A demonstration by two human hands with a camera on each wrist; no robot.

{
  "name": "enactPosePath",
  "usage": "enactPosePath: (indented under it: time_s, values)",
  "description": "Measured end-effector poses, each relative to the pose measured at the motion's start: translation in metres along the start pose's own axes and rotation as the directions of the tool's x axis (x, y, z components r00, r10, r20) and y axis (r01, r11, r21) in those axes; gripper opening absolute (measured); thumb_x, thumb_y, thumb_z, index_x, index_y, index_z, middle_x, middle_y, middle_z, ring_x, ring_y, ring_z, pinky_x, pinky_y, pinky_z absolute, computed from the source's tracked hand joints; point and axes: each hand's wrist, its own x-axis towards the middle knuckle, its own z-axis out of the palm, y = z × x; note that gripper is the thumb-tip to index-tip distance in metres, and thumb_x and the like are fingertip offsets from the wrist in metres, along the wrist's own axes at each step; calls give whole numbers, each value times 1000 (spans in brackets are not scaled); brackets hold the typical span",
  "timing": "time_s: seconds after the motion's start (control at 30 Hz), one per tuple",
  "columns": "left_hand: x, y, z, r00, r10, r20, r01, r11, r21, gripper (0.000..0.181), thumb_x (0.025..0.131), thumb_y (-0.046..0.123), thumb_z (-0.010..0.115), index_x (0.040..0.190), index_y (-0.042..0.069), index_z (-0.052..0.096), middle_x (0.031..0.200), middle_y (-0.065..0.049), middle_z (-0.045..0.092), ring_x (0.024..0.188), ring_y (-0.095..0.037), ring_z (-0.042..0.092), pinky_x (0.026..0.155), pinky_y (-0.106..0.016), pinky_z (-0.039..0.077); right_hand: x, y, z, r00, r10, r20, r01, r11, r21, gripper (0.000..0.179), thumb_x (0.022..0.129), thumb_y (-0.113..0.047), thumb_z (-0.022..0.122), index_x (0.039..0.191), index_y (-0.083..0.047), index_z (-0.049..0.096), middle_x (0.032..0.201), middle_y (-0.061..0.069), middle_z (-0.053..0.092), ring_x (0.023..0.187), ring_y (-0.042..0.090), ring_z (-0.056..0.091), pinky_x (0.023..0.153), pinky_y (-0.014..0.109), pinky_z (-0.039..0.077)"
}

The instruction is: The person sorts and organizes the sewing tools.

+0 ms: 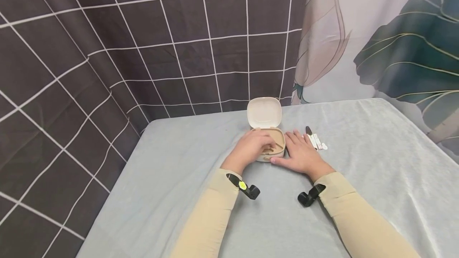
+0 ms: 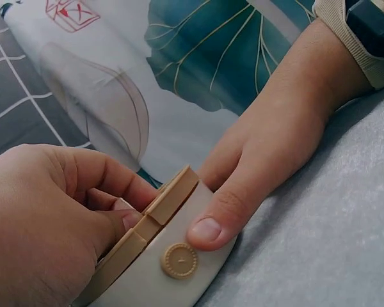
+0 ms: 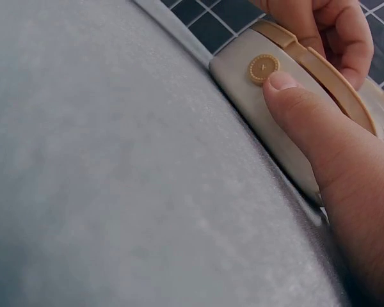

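Note:
A small white box with a round tan button on its front stands on the pale blue cloth. Its white lid is flipped up at the back, and a tan lining fills the inside. My left hand reaches into the box from the left, fingers bent and thumb close behind the tan rim. I cannot tell what its fingertips hold. My right hand rests against the box's right front corner. Its thumb presses the front beside the button, while the other fingers stretch along the right side.
Just right of my right hand lie small flat white pieces and a dark-tipped slim item. Behind the cloth-covered surface hang a dark grid-patterned curtain and a white one with leaf prints.

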Motion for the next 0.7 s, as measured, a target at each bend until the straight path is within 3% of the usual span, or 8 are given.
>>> enactPosePath:
  time_s: [0.33,0.7]
  values:
    - [1,1,2,999,-34,21,34,999,8,12,91,26,70,100,28,78,111,14,70,108,-11,63,96,-28,48,-1,0,0,1000,4,2,-4,1000,-2,103,84,-75,60,151,2,40,151,26,43,146,50,24,118,69,12]
    - [-1,-2,8,1000,10,-11,-10,1000,-5,11,89,24,72,98,25,79,103,10,71,105,-13,62,104,-31,44,-1,0,0,1000,-4,-6,4,1000,-9,102,84,-75,59,150,1,42,150,24,44,146,50,26,117,70,13]
